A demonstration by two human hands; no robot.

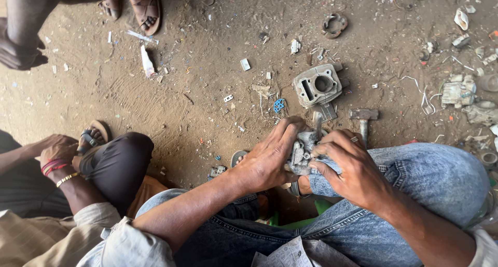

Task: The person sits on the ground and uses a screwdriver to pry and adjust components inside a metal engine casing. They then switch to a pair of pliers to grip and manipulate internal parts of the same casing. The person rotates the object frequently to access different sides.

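Note:
A small grey metal engine part sits between both my hands, just above my knees in blue jeans. My left hand wraps it from the left with fingers stretched over its top. My right hand, a ring on one finger, grips it from the right. A thin metal piece sticks up from the part between my fingers. On the dirt just beyond lies a grey engine cylinder block with a round bore, and a hammer rests to its right.
Another person sits at the left, a hand with red bracelets resting by a dark-trousered knee. Sandalled feet stand at the top left. Scraps, a metal ring and grey parts litter the dirt ground.

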